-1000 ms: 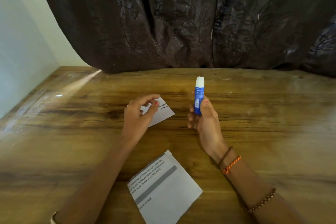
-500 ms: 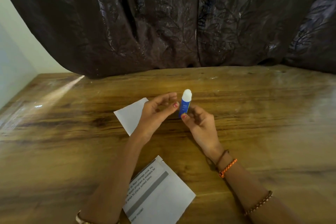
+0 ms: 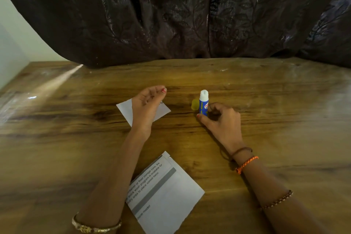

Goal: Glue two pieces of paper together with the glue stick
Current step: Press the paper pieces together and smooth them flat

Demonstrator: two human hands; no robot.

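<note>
1. My left hand (image 3: 145, 108), fingers loosely curled and holding nothing, hovers over the small white paper rectangle (image 3: 125, 109).
2. The larger printed sheet (image 3: 167, 194) lies flat on the grained wooden table (image 3: 284, 119).
3. My right hand (image 3: 221, 119) pinches the upright, uncapped blue cylindrical glue stick (image 3: 203, 103); its yellow cap (image 3: 194, 104) is just beside.
</note>
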